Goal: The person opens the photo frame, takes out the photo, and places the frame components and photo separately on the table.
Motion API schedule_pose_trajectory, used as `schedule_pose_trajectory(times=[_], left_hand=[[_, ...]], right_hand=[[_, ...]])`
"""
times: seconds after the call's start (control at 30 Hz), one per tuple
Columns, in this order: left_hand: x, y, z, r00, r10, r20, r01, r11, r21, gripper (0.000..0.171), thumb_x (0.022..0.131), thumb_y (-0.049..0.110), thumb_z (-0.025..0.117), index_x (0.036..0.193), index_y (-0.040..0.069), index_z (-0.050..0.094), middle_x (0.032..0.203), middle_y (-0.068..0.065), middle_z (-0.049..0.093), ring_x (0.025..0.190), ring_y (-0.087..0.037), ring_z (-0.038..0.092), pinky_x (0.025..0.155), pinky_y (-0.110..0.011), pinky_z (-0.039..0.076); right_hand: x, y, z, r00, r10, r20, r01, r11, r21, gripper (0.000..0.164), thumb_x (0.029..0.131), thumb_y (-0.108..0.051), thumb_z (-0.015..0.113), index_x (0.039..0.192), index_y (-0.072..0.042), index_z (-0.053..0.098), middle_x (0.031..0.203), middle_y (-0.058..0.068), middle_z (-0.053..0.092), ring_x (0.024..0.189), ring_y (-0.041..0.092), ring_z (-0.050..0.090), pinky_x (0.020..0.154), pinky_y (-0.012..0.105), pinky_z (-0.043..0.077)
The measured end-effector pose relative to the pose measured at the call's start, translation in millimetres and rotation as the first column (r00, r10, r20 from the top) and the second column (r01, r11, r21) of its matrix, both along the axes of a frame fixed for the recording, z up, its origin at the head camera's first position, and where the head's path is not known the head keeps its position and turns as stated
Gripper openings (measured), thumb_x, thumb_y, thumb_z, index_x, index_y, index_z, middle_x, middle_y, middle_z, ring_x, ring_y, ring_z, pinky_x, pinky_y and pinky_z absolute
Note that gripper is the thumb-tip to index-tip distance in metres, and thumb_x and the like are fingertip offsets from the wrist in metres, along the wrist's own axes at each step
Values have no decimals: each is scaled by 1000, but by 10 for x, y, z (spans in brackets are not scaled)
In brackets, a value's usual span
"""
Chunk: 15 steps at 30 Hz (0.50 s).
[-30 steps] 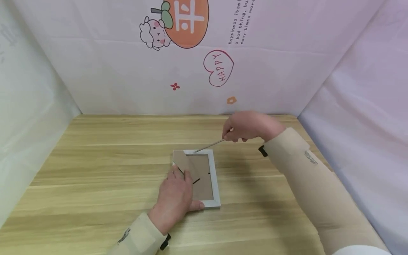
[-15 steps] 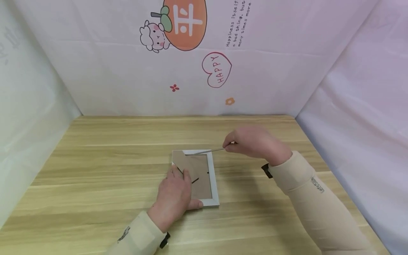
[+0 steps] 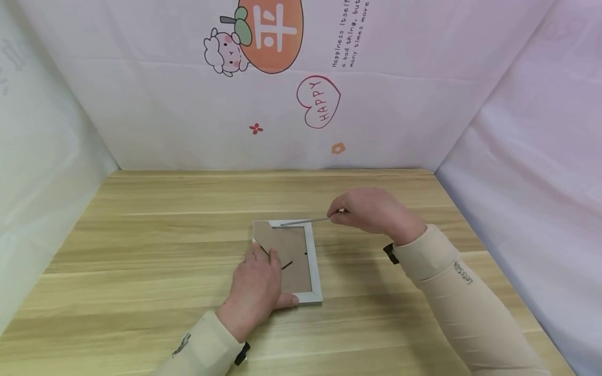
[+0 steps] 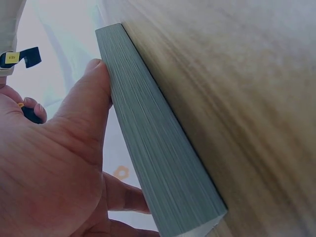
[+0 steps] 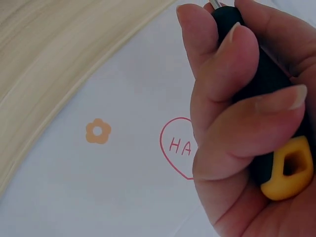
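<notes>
A picture frame (image 3: 316,282) lies face down on the table, its pale border around a brown backing board (image 3: 297,245). At the frame's far left corner, brown board covers the border. My left hand (image 3: 256,287) grips the near left part, fingers across the board and thumb along the near edge. In the left wrist view the thumb presses against the frame's grey side (image 4: 148,123). My right hand (image 3: 371,211) holds a screwdriver, its dark handle with a yellow end (image 5: 289,173) inside the curled fingers. The metal shaft (image 3: 308,221) reaches left, its tip at the far border's inner edge.
The wood-grain table (image 3: 141,261) runs back to a white printed cloth (image 3: 188,120). Cloth also hangs along both sides. Dark straps (image 3: 390,253) show at the sleeve cuffs.
My right hand has come down toward the table, so the screwdriver shaft lies flatter over the far border. Its tip has shifted slightly left. My left hand stays on the picture frame.
</notes>
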<state>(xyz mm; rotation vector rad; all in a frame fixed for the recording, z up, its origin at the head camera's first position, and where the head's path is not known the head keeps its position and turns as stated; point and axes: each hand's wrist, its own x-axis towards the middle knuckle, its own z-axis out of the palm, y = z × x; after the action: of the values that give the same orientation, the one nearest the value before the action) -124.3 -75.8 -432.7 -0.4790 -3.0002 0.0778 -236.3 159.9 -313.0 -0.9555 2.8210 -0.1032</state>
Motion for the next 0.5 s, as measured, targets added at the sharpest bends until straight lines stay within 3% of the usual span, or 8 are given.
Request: schedule_pose_trajectory(times=[0.5], left_hand=[[-10,9,-9,1000,6,-3,-6,1000,0,113,62,82,64,131,-7,55,128,-42,51,114,-45,55,75,-43,57]], right_hand=[[-38,42,-38,999,-13,50,14,1000,-15,19,93,-29,63,108,-28,75,101,-15,69,82,6,58,81,37,51]])
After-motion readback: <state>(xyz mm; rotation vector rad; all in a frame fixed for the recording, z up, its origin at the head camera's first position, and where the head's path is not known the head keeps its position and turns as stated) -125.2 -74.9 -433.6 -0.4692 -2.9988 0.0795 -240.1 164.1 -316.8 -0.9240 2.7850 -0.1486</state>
